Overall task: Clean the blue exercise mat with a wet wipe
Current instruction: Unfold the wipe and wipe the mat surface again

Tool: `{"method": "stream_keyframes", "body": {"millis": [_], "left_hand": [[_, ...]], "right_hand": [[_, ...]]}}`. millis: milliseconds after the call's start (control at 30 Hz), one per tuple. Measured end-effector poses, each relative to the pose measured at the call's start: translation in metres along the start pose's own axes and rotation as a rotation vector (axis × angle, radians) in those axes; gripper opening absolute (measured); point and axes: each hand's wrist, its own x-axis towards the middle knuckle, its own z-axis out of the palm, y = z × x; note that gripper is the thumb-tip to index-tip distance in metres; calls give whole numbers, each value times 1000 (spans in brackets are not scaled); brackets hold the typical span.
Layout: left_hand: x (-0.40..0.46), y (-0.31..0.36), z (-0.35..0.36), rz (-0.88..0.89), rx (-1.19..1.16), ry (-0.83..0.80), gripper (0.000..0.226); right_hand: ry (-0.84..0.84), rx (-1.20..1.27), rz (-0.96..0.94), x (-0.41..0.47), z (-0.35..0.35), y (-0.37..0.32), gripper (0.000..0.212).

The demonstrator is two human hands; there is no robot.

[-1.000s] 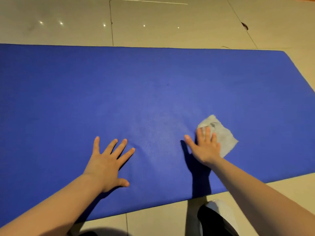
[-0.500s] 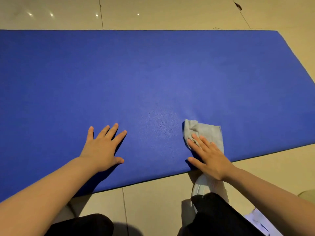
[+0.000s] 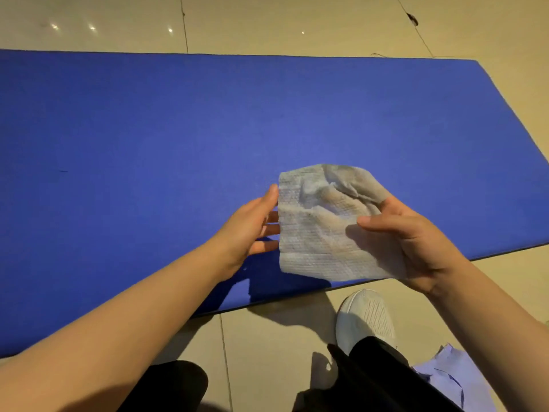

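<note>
From where I watch the head view, both bare forearms reach forward over the near edge of the long blue foam exercise mat, which lies flat on a beige tiled floor and fills most of the picture from the left border to its far right corner. The crumpled, greyish-white textured wet wipe is held up between the two hands, lifted clear of the mat and spread roughly flat toward the camera, with its upper right part bunched and faintly soiled. My read of the left hand: palm turned inward toward the wipe, thumb up against the wipe's top left corner, the other fingers running behind its left edge, so that it pinches that edge. The right hand is turned palm toward the camera, wrist bent, thumb laid across the front of the wipe and fingers curled behind its right side, gripping it there. The wipe hangs over the mat's near strip, and its shadow falls dark on the blue surface just beneath. Below the hands, off the mat, a white mesh sneaker rests on the tiles under a black trouser leg; a second dark knee shows at the bottom edge, and a pale lilac piece of cloth lies at the lower right.
</note>
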Motion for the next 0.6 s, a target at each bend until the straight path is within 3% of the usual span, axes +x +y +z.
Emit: {"method": "stream_keyframes", "body": {"millis": [67,100,200,233,433,600], "left_hand": [[-8,7,0,-43,-137,-80,65],[-13,10,-1,-10,-150,-82,60],[-19,12,-5,144,-4,-1,18],[-19,13,-7,173,26,23,16],[-22,24,-28,291,158,17,18],[-24,27,-41,286,147,-120,32]], "right_hand": [[37,42,-7,-1,6,5,51],[75,41,16,0,9,8,48],[222,-117,64,5,14,16,33],[253,-162,71,7,15,17,28],[344,-272,79,17,13,11,8],[262,-298,-37,20,11,12,24]]}}
